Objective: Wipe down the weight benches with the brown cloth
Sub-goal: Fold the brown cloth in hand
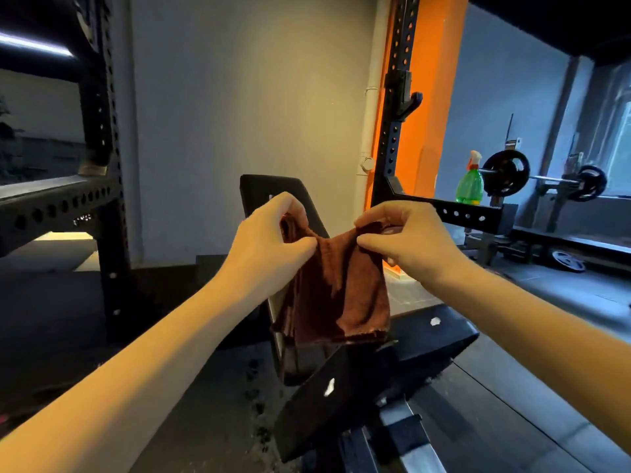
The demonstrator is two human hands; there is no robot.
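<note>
The brown cloth hangs in folds in mid-air at the centre of the head view. My left hand pinches its upper left edge and my right hand pinches its upper right edge. Behind and below the cloth stands a black weight bench: its raised backrest reaches up behind my left hand, and its seat pad with small white marks lies under the cloth. The cloth's lower hem hangs just above the seat. Much of the backrest is hidden by the cloth and hands.
Black perforated rack uprights stand at left and right, with a safety bar reaching right. A green spray bottle stands on that bar. A loaded barbell and a loose plate sit at far right.
</note>
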